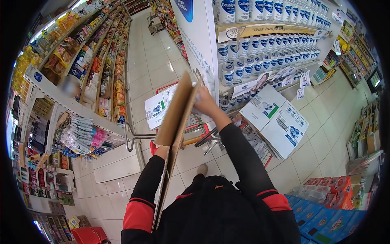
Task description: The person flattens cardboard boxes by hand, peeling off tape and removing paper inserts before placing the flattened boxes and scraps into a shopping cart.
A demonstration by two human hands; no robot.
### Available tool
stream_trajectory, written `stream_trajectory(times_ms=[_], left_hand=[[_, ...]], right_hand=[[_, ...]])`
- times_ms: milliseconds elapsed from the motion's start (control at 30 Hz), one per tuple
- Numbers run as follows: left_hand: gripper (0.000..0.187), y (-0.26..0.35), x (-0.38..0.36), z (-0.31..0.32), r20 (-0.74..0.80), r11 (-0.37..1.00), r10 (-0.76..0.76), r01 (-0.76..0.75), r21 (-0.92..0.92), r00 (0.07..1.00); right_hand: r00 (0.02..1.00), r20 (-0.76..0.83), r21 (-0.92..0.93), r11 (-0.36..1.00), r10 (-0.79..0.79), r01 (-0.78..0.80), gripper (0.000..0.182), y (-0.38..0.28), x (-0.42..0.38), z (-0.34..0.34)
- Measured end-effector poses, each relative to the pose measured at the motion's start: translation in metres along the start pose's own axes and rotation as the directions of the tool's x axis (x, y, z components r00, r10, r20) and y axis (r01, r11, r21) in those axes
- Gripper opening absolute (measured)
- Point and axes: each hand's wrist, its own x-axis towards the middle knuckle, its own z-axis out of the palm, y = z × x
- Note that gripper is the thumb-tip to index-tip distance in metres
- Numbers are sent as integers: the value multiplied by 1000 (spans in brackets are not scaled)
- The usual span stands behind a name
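A flattened cardboard box (pixel 175 118) stands nearly edge-on in front of me, its brown flap folded at the top. My right hand (pixel 206 102) grips its far upper edge, with the fingers partly hidden and blurred. On the other side, my left hand (pixel 162 152) is against the cardboard near the lower end of the flap; its fingers are hidden behind the board. Just beyond is a shopping cart (pixel 193 127) with a white printed carton (pixel 156 109) on it.
White cans (pixel 239 73) fill the display shelf at right. More flattened white cartons (pixel 280 122) lean over a cart at right. Snack shelves (pixel 87 61) line the left aisle. Blue packs (pixel 325 219) are stacked at lower right; a red basket (pixel 89 235) sits lower left.
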Motion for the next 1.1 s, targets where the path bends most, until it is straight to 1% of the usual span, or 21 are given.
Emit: stream_trajectory(times_ms=[67, 133, 167, 200, 267, 300, 367, 400, 467, 533, 567, 600, 633, 667, 700, 733, 900, 967, 1000, 1067, 1100], left_hand=[[39, -1, 0, -4, -206, 954, 33, 30, 299, 978], [47, 3, -3, -9, -398, 826, 138, 116, 552, 907], [43, 34, -17, 28, -439, 818, 109, 171, 550, 892], [42, 37, -21, 5, -450, 892, 76, 141, 429, 890], [43, 64, -29, -25, -453, 859, 159, 103, 501, 877], [43, 81, -36, -40, -498, 787, 278, 102, 609, 821], [42, 124, -51, -57, -505, 624, 470, 133, 770, 724], [41, 151, -62, -52, -481, 541, 538, 153, 827, 693], [38, 190, -81, -47, -335, 316, 763, 133, 939, 553], [36, 215, -96, -30, -275, 337, 837, -50, 940, 474], [36, 222, -102, -15, -274, 335, 839, -49, 941, 470], [36, 227, -105, 4, -197, 208, 886, 21, 978, 420], [37, 229, -104, 17, -113, 82, 920, 97, 992, 377], [37, 227, -103, 26, -111, 81, 920, 96, 992, 377], [37, 224, -102, 33, -53, -58, 920, 268, 962, 387], [38, 219, -99, 41, 5, -196, 912, 425, 883, 410], [40, 179, -86, 67, 119, -352, 868, 428, 832, 481], [40, 171, -86, 74, 93, -342, 838, 383, 858, 538], [40, 169, -88, 72, 92, -342, 838, 386, 857, 538], [40, 162, -90, 66, -13, -205, 837, 336, 919, 547], [40, 159, -91, 65, -22, -200, 835, 342, 918, 549]], right_hand=[[926, 308, 410, 848, 218, -336, 32, 16, 2, -21], [913, 402, 481, 865, -71, -144, 22, 98, 7, -21], [912, 405, 435, 891, -66, -129, 23, 67, 4, -42], [911, 408, 388, 914, -60, -114, 23, 28, -2, -67], [834, 436, 625, 552, 340, -552, 25, 12, -7, -85], [832, 445, 622, 554, 331, -553, 25, 8, -7, -96], [860, 435, 529, 696, 268, -485, 29, -2, -3, -114], [861, 439, 529, 700, 257, -479, 29, -13, 0, -120], [893, 312, 352, 833, 325, -426, 32, -38, 2, -134], [935, 264, 452, 826, 236, -336, 33, -78, -1, -130], [991, 63, 342, 930, 120, -134, 34, -87, 0, -124], [992, -120, 184, 981, -33, 55, 35, -99, -1, -118], [972, -190, 48, 988, -136, 147, 37, -119, -2, -116], [948, -204, -20, 970, -243, 244, 39, -125, 0, -107], [914, -212, -90, 938, -347, 335, 42, -132, 3, -99], [930, -159, -173, 937, -331, 304, 45, -133, 6, -89], [981, 42, -363, 912, -189, 191, 49, -94, 27, -38], [951, 304, 101, 991, 56, -91, 41, -86, 31, -32], [950, 306, 104, 990, 55, -91, 41, -82, 29, -27], [985, 157, 427, 895, 70, -132, 31, -74, 20, -17], [983, 165, 429, 893, 74, -139, 31, -71, 18, -12]])
